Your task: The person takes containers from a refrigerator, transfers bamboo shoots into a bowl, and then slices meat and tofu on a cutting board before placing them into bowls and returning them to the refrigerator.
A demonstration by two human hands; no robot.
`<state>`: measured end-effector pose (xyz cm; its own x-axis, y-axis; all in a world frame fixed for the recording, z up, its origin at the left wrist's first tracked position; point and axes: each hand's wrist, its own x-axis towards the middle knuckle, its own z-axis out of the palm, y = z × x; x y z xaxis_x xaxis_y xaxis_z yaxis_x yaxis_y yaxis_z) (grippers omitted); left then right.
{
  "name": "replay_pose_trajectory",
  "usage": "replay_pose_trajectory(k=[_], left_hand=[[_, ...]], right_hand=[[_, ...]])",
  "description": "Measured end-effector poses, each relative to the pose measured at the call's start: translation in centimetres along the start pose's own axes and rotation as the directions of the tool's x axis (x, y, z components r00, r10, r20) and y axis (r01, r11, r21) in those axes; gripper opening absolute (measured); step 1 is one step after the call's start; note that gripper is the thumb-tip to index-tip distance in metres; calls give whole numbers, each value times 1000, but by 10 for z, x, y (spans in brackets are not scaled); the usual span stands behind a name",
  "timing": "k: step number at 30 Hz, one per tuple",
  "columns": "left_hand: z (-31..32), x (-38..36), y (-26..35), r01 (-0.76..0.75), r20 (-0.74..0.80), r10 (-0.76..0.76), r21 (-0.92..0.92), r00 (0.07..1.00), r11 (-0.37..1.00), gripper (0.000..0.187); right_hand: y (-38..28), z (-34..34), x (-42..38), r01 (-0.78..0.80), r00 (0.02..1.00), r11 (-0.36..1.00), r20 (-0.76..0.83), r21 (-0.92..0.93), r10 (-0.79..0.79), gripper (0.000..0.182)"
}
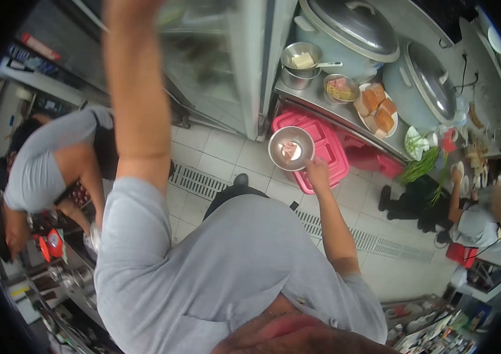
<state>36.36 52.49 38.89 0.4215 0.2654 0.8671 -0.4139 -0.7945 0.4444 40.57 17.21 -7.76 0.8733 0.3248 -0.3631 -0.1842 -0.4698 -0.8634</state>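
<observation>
On the right, my right hand (317, 171) is closed on the rim or handle side of a metal bowl (274, 154) that holds a small portion of pinkish food (290, 151). The bowl is held over a pink lidded bin (332, 147). My left arm (138, 100) is raised, running out past the top edge, so its hand does not show. Beside that arm stands a glass-fronted door (209, 65), smeared by motion.
A steel counter (297, 94) bears stacked metal bowls, a plate of bread (378, 106) and large lidded containers (418, 82). One person (55, 159) bends at the left; another (480, 218) works at the right near green stalks (421, 165). A floor grate (374, 239) crosses the tiles.
</observation>
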Motion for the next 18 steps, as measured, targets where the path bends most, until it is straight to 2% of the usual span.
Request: replay_pose_trajectory(k=[4,8,12,15,18], left_hand=[[-66,-39,5,-80,-117,86,52,989,995,36],[-138,-70,20,-143,-205,162,107,965,984,38],[-191,-91,33,-179,-262,205,123,943,976,41],[-213,-102,25,-172,-285,199,118,938,978,42],[-210,-119,-5,-94,-260,126,134,957,987,44]], right_hand=[[-8,73,49,-63,986,997,155,41,56,26],[-25,176,129,-210,957,952,245,224,153,20],[-52,259,216,-288,954,888,190,360,232,21],[-68,292,268,-308,951,854,114,419,287,23],[-101,283,264,-413,909,816,245,405,338,29]])
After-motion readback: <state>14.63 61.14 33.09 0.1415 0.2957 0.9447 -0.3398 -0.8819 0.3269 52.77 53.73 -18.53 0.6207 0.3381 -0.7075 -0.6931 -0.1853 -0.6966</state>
